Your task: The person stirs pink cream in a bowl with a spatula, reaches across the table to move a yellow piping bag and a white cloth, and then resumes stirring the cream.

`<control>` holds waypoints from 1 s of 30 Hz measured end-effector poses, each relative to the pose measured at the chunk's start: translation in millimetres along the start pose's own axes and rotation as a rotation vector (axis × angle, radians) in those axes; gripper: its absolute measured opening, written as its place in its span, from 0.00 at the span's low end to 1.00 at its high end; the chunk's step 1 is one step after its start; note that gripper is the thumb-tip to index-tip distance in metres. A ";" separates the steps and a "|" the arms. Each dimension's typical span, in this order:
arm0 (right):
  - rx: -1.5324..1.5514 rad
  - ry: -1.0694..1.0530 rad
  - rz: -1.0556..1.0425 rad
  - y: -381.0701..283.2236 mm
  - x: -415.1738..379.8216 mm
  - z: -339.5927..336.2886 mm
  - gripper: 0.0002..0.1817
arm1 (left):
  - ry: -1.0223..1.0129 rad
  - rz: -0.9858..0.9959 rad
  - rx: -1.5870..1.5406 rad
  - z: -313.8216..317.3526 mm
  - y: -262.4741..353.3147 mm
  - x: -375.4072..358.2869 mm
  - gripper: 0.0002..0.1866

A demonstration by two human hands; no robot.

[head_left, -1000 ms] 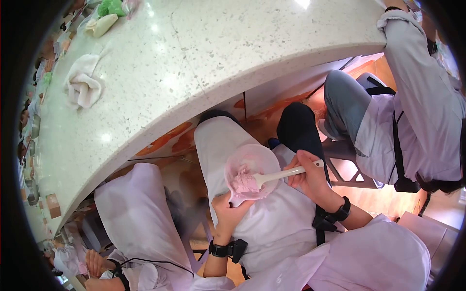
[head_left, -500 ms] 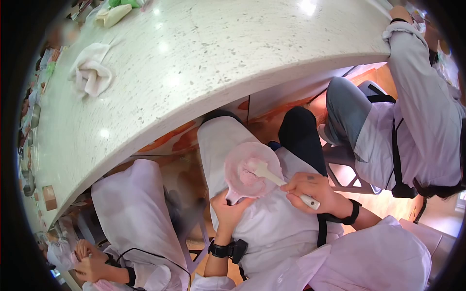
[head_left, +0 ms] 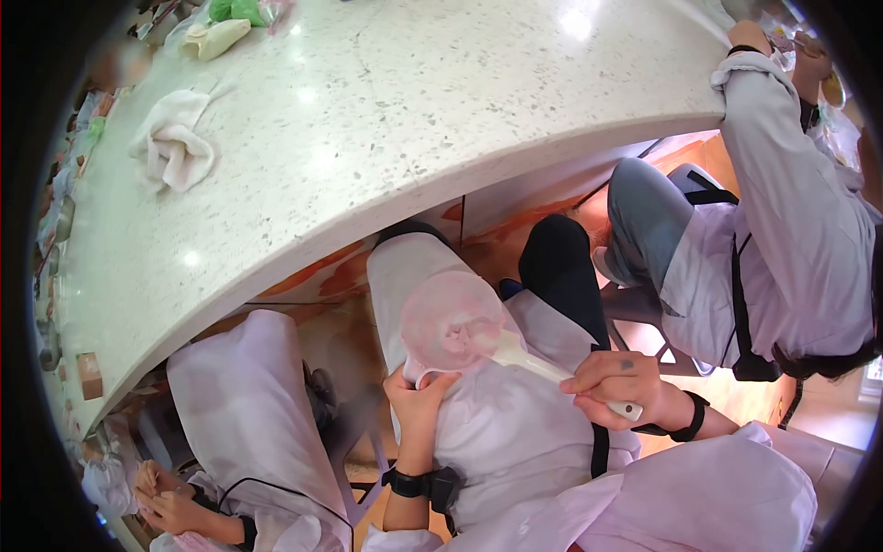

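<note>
A pale translucent mixing bowl (head_left: 425, 308) is held over my lap, its handle gripped by my left hand (head_left: 418, 397). Soft pink paste (head_left: 457, 339) lies in the bowl and is smeared on its inside. My right hand (head_left: 614, 379) has its fingers wrapped round the handle of a white spatula (head_left: 541, 368). The spatula's blade is at the right rim of the bowl, pointing left, and the end of its handle sticks out below my fingers.
A long curved speckled counter (head_left: 368, 120) runs in front of me. On it lie a crumpled white cloth (head_left: 175, 143), a cream-coloured piping bag (head_left: 215, 40) and a small brown box (head_left: 89, 375). People sit close on both sides, one with a grey sleeve (head_left: 763, 138) resting on the counter.
My right hand has drawn the spatula right and down, from the paste in the bowl's middle to the rim. The bowl has shifted slightly left and is tilted differently.
</note>
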State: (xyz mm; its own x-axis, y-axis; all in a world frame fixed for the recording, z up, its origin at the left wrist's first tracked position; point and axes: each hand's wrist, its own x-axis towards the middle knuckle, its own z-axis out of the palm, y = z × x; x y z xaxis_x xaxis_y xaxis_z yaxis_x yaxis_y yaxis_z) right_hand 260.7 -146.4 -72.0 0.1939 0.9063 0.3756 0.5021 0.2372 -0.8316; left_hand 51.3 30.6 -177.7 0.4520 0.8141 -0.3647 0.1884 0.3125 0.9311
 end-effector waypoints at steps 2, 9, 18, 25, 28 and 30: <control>-0.005 0.006 -0.026 0.8 1.5 -0.7 0.09 | -0.007 -0.044 -0.084 -1.0 0.3 1.3 0.10; -0.023 0.025 -0.103 -0.6 1.2 -1.3 0.07 | 0.044 -0.060 -0.234 7.3 7.5 2.7 0.16; -0.098 0.020 -0.179 -1.9 -0.8 -2.5 0.05 | 0.004 -0.091 -0.307 3.7 5.4 -0.5 0.15; -0.013 0.064 -0.158 -3.4 3.6 -9.4 0.08 | 0.002 -0.159 -0.359 6.2 9.3 -1.0 0.16; 0.028 0.102 -0.112 -7.0 4.4 -19.4 0.07 | -0.037 -0.207 -0.574 2.7 10.1 -1.7 0.16; 0.120 0.180 -0.052 -6.8 2.0 -23.7 0.07 | -0.063 -0.221 -0.657 0.9 11.7 -0.9 0.17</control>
State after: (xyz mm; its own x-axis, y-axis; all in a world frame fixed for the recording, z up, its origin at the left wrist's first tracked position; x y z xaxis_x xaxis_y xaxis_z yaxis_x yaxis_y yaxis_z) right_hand 277.7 -154.5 -55.8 0.3230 0.8171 0.4774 0.4140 0.3316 -0.8477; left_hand 53.9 33.0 -166.5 0.5175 0.6735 -0.5278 -0.2763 0.7153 0.6419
